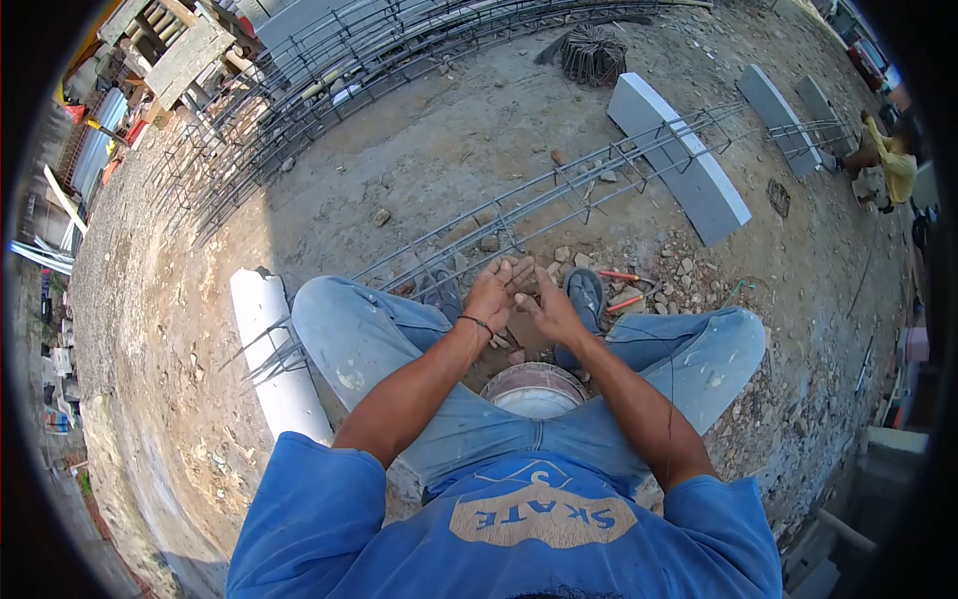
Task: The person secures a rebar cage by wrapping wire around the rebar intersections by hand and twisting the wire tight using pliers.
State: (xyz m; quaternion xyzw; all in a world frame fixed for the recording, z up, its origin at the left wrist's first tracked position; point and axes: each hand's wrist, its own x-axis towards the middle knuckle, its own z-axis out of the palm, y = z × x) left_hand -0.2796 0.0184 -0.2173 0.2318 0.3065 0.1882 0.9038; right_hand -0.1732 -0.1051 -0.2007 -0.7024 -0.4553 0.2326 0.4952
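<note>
My left hand (491,298), with a dark band at its wrist, is held in front of my knees with its fingers stretched out and apart. Close beside it, my right hand (554,314) has its thumb and index finger spread toward the left one. No object shows clearly in either hand; a thin wire would be too small to make out. Just beyond them lies a long rebar cage (569,195), running from my left foot up to the right. Red-handled pliers (626,299) rest on the gravel right of my right shoe (586,295).
A grey-white block (684,165) props the cage's far part. Left of my leg lies a white slab (261,299) with metal rods on it. I sit on an upturned bucket (536,387). More cages (369,65) and a wire bundle (593,57) lie ahead; a person (886,160) crouches far right.
</note>
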